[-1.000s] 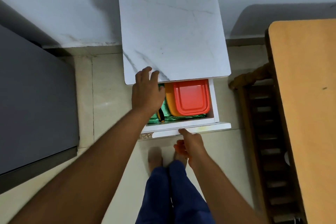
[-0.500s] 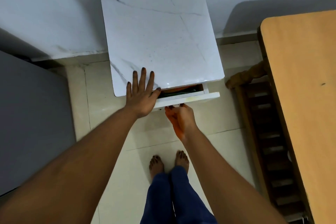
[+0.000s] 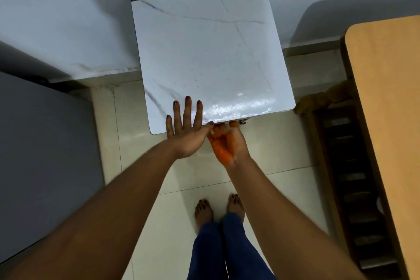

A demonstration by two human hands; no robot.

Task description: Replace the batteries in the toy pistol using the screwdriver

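Two hands (image 3: 185, 134) (image 3: 227, 141) at the marble-patterned cabinet (image 3: 209, 57), seemingly unlabelled.

We find no legible text, label, brand, number or sign on any surface in view. The white marble-patterned cabinet top (image 3: 209, 57) carries only grey veining and faint smudges, no print. The wooden table (image 3: 386, 102) at the right edge shows bare grain and one small dark speck, not a character. The grey panel (image 3: 45, 154) at the left and the pale wall (image 3: 68, 18) behind are unmarked.
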